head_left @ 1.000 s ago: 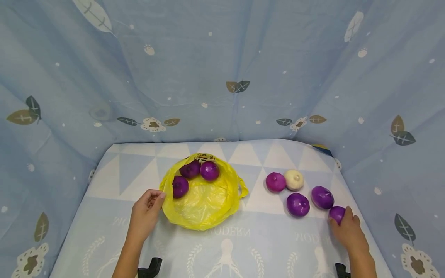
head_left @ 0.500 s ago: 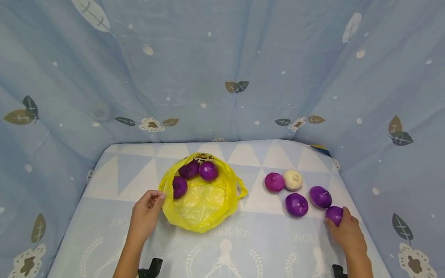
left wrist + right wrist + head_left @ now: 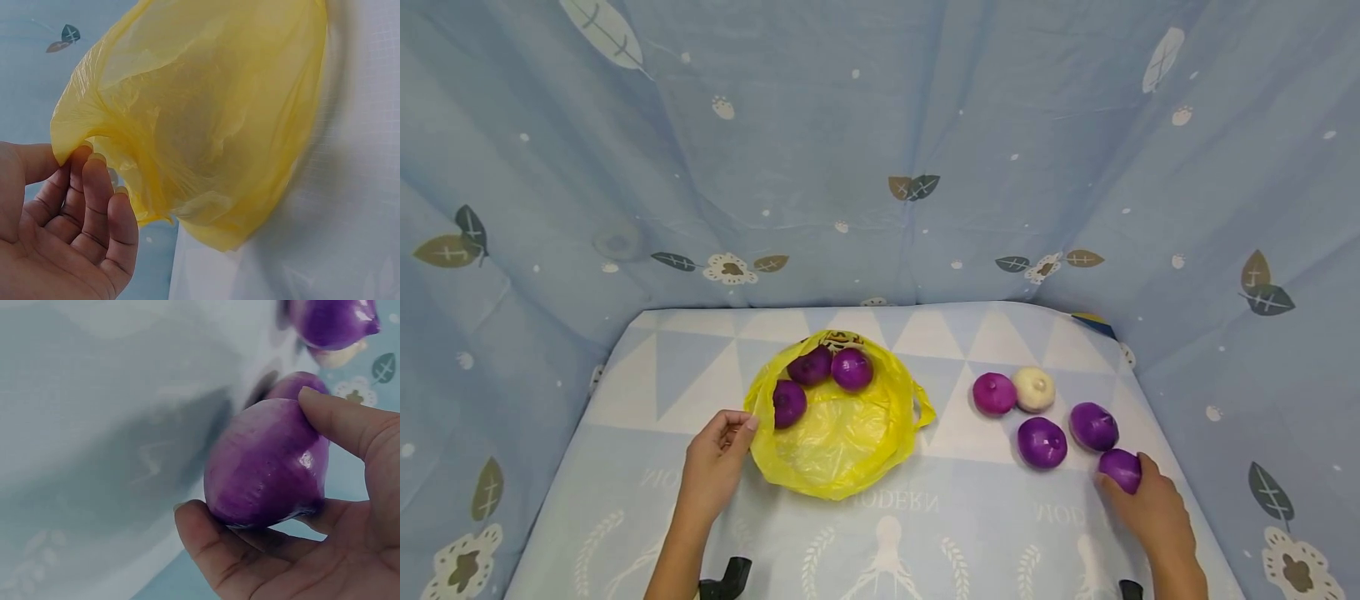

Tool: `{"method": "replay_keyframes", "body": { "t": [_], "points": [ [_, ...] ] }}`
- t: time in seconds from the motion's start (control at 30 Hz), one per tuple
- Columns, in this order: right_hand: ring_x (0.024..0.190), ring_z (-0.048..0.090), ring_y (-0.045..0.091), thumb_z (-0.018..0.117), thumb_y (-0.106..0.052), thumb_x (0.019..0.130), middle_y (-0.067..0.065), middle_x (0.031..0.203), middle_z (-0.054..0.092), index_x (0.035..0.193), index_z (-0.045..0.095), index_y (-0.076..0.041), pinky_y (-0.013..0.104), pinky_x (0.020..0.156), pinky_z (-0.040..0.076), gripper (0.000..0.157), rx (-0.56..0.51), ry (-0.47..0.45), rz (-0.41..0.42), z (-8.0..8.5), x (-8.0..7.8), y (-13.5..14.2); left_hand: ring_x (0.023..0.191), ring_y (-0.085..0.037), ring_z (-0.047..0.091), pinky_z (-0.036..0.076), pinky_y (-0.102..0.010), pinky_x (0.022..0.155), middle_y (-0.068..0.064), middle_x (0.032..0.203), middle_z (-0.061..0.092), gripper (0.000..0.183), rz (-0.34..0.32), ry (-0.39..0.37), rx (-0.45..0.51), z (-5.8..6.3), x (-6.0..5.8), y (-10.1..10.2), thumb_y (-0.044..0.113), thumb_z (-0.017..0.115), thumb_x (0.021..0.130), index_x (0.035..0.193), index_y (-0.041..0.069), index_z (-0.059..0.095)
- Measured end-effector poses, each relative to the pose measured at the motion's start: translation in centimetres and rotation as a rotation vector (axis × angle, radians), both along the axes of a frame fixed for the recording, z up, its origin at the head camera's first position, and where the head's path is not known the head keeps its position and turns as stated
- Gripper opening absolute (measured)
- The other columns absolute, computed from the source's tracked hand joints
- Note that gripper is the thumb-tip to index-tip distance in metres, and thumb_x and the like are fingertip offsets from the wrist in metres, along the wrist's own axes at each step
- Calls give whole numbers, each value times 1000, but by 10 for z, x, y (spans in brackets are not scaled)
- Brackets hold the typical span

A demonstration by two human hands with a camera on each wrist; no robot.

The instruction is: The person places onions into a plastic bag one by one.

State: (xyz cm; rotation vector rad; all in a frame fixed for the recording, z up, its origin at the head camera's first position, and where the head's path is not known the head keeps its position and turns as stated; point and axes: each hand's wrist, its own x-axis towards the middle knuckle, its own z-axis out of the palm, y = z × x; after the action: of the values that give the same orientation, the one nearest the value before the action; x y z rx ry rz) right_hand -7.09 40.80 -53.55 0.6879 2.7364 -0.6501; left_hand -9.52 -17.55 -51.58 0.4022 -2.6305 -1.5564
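Observation:
My left hand [image 3: 718, 458] pinches the left rim of a yellow plastic bag [image 3: 835, 454], which stands with its mouth spread upward. The left wrist view shows thumb and fingertips on the bag's edge. Inside the bag lie purple onions; one is the round onion [image 3: 852, 369]. At the right side of the table, my right hand [image 3: 1153, 508] grips another purple onion [image 3: 269, 462] between thumb and fingers. Close behind it sits a second purple onion [image 3: 1093, 426]. Whether the gripped onion is off the table I cannot tell.
Left of the right hand lie a purple onion [image 3: 1042, 442], a pinkish-purple onion [image 3: 995, 394] and a white onion [image 3: 1034, 389]. The patterned cloth [image 3: 887, 533] covers the table. Blue curtains [image 3: 820, 150] hang behind and at both sides.
The right hand and the purple onion in its grip have shifted slightly left and toward the front edge. The left hand keeps its pinch on the bag, which has hardly moved.

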Motion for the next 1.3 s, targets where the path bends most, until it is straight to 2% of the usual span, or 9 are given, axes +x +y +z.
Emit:
{"method": "replay_keyframes", "body": {
  "t": [0.23,0.43,0.73,0.97,1.3],
  "points": [
    [123,46,65,69,-49,98,48,137,39,153,23,18,74,99,40,98,21,89,1,19,-2,-13,82,-20,55,47,-25,67,-9,97,64,34,-3,11,2,-2,0,0,40,59,108,115,7,66],
    [122,47,62,73,-53,94,46,138,40,150,24,21,72,101,41,106,6,102,-11,37,-7,-31,81,-20,55,47,-26,66,-8,93,64,32,-7,21,-2,-4,0,0,38,60,108,114,7,66],
    [127,47,59,75,-56,93,41,147,40,154,27,16,72,100,42,106,-38,211,127,56,-10,-71,83,-21,57,48,-26,69,-8,94,65,32,-17,13,-1,-2,-1,0,38,60,108,114,7,66],
    [123,53,56,73,-63,92,38,143,47,152,34,13,71,96,46,104,-43,281,231,67,-14,-97,83,-21,57,48,-26,68,-8,93,65,30,-14,15,-3,0,-1,1,36,61,108,114,7,66],
    [123,58,48,79,-52,91,30,144,52,152,40,7,66,96,50,93,-65,344,369,78,-20,-133,81,-21,56,47,-26,67,-8,92,64,30,-15,17,-2,0,-1,1,36,61,108,114,7,67]
  ]
}}
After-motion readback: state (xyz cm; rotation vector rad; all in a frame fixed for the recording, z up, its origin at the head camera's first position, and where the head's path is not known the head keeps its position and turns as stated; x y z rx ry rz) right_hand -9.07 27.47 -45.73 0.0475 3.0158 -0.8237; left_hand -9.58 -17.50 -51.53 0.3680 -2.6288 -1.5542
